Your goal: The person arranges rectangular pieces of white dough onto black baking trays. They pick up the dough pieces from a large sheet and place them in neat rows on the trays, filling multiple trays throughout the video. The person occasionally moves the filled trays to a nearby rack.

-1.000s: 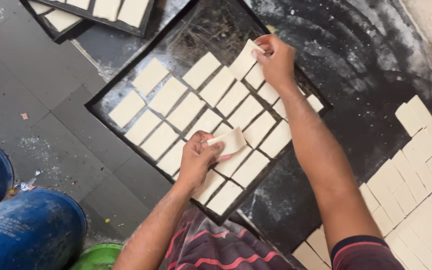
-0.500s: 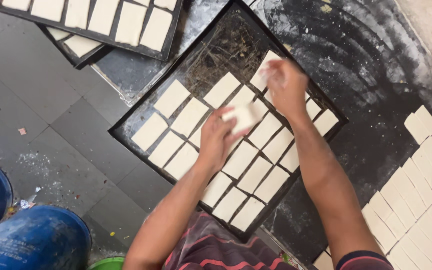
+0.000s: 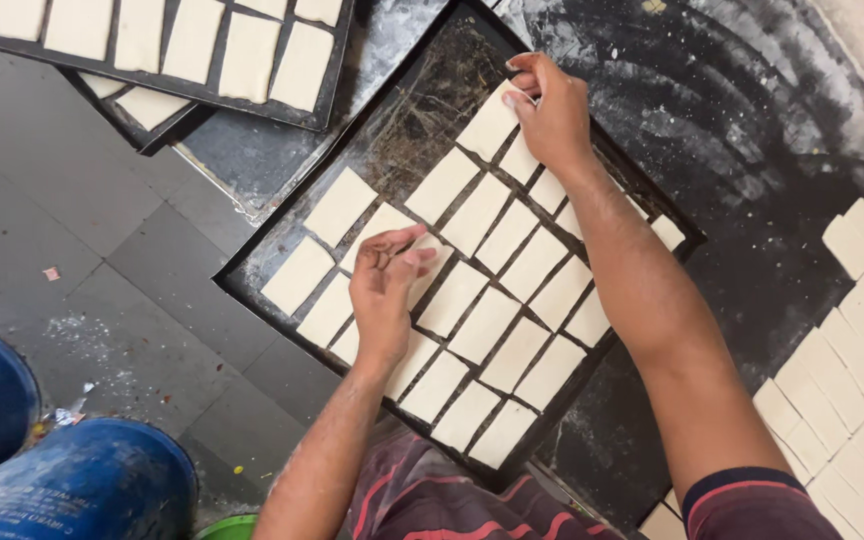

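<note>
Dark, floured work surface lies beyond the right hand. Black rectangular metal baking tray, scorched and crusted at its far corner, sits under both hands. Pale, flat, matte dough rectangles fill it in close rows. Right hand pinches the farthest dough piece. Left hand rests on the mid-tray pieces, fingers loosely curled; grip unclear.

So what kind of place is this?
Probably a small bakery or food workshop: a black baking tray filled with cut dough rectangles, more filled trays stacked nearby, and a flour-dusted dark work surface.
</note>
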